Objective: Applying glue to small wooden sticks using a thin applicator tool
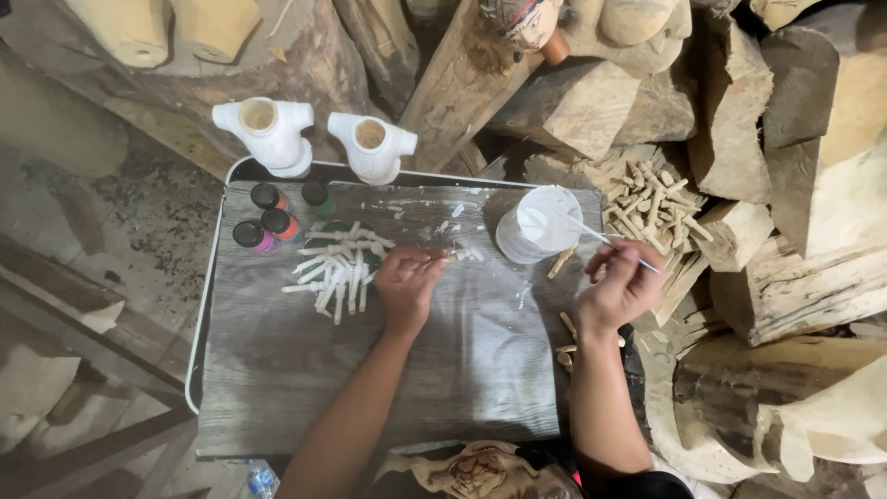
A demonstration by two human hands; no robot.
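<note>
A small wooden peg (pixel 459 253), partly coated white, is pinched at one end by the fingertips of the left hand (pixel 407 282) and held just above the grey, grainy board (pixel 370 370), near its far middle. A thin paintbrush (pixel 605 242) is gripped between the curled fingers of the right hand (pixel 621 288), its tip reaching into a round plastic cup of white paint (pixel 538 225) standing just beside the peg. White smears are seen on the board around the cup. To the left, a loose heap of white-painted pegs (pixel 334 270) is laid out, with four small paint bottles (pixel 268 220) behind it. Two white-coated carved wooden torsos (pixel 314 139) stand at the far edge. A pile of bare pegs (pixel 651 208) rests on rough-cut logs (pixel 739 120) to the right. The floor is strewn with wood chips.
</note>
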